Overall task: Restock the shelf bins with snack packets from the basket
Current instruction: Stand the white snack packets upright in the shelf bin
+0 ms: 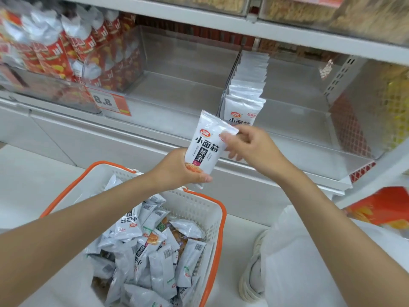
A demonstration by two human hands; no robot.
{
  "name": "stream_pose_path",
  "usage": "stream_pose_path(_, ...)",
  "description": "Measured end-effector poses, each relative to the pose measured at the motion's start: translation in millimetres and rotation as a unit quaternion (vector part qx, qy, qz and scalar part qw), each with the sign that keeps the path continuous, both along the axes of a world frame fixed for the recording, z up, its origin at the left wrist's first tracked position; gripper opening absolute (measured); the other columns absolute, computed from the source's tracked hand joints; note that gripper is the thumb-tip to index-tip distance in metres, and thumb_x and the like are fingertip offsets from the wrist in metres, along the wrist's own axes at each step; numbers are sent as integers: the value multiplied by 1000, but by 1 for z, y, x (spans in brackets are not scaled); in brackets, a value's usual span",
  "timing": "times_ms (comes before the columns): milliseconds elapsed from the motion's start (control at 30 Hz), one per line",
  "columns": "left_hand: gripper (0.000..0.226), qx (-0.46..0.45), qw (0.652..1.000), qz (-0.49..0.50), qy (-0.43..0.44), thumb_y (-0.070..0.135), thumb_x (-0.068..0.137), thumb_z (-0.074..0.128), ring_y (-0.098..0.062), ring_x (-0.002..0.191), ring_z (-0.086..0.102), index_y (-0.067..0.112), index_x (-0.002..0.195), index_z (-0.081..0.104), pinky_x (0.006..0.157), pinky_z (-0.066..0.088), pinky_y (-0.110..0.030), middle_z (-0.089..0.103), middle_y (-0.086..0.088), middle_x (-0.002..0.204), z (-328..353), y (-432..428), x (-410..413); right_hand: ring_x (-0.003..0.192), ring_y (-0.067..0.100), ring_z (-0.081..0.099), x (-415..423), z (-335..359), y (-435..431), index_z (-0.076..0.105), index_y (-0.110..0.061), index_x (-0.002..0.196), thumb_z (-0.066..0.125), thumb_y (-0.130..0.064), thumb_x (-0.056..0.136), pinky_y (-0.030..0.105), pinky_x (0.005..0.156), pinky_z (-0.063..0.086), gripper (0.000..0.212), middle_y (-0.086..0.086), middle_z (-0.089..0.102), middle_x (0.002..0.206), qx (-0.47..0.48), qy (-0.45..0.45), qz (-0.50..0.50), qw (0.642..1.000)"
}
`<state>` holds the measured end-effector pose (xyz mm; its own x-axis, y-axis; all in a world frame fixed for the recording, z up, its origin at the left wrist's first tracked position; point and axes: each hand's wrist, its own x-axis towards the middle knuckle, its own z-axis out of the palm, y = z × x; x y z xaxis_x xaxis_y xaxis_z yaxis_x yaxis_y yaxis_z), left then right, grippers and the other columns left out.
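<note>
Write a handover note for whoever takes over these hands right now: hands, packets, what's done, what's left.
Left hand grips the bottom of one white packet; right hand pinches its top corner, in front of the shelf.
Done: a row of packets stands at the left side of the clear bin.
Left: add the held packet to that row, then the heap of packets in the basket.

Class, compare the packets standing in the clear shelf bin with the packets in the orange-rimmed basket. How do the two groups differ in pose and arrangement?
The shelf bin packets stand upright in a neat row, one behind another; the basket packets lie jumbled at all angles. The front shelf bin packet shows its label; many basket packets show barcoded backs. Both groups are white wrappers with black lettering, like the held packet.
</note>
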<state>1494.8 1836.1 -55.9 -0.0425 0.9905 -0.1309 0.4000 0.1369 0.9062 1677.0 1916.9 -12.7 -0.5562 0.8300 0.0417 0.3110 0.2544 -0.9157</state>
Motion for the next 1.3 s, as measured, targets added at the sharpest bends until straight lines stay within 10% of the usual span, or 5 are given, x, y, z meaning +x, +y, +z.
stream_pose_path(233, 72, 65, 997, -36, 11, 23, 64, 90, -1, 78, 67, 16, 122, 48, 73, 54, -18, 66, 8, 103, 50, 42, 33, 76, 10, 68, 27, 11, 2, 71, -10, 98, 69, -3, 85, 23, 66, 54, 15, 2, 75, 93, -63, 78, -86, 991)
stream_pose_path(533, 11, 224, 947, 69, 219, 17, 89, 57, -9, 75, 54, 24, 97, 59, 73, 45, -29, 59, 10, 87, 95, 144, 39, 62, 11, 59, 75, 35, 82, 65, -16, 84, 64, -11, 86, 21, 48, 41, 5, -2, 67, 74, -138, 189, -307, 922)
stream_pose_path(867, 41, 149, 859, -81, 482, 23, 100, 40, -31, 120, 53, 20, 140, 41, 100, 45, -44, 51, -10, 139, 97, 297, 68, 91, 26, 68, 53, -6, 228, 68, -10, 94, 71, -12, 86, 42, 91, 56, 9, 12, 71, 104, -74, -61, -271, 958)
stream_pose_path(1067, 53, 89, 828, -125, 540, 36, 103, 22, -21, 150, -1, 28, 154, 11, 120, 3, -51, 2, 1, 163, 88, 318, 58, 70, 15, 60, 35, -17, 265, 68, 0, 110, 69, -5, 86, 28, 72, 53, 25, 9, 64, 96, -43, -81, -236, 967)
stream_pose_path(1300, 52, 94, 825, -115, 546, 40, 101, 22, -17, 150, -5, 33, 152, 16, 119, -1, -51, 0, 5, 163, 82, 323, 57, 94, 24, 68, 27, -33, 275, 73, -5, 102, 68, -5, 83, 32, 83, 56, 19, 13, 72, 106, 10, -85, -288, 954)
